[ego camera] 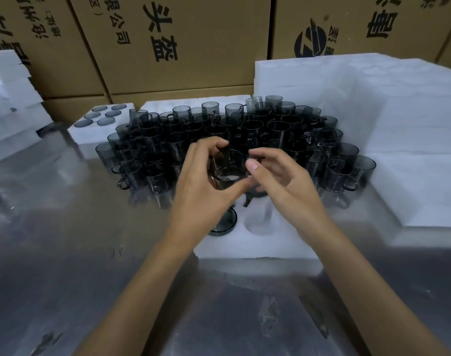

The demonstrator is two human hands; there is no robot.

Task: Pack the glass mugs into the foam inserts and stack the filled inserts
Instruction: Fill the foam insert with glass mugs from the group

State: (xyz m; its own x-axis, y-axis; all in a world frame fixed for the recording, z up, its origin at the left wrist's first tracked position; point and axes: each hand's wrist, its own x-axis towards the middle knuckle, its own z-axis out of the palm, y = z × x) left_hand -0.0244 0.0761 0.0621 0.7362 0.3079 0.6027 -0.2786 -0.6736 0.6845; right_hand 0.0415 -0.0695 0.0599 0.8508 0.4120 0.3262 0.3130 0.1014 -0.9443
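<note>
Both hands meet over a white foam insert (255, 242) lying on the steel table. My left hand (206, 186) curls its fingers and thumb round a smoky glass mug (225, 170) held above the insert. My right hand (278, 181) pinches the same mug's rim from the right. One mug (223, 223) sits in the insert's left hole, and an empty hole (260, 219) shows beside it. Behind the hands stands a dense crowd of several loose dark glass mugs (270, 129).
A filled foam insert (90, 129) with mug bottoms showing lies at the back left. Tall stacks of white foam (373, 104) rise on the right, and more foam (8, 104) is piled at the far left. Cardboard boxes (183, 42) form a wall behind. The steel table (90, 253) spreads in front.
</note>
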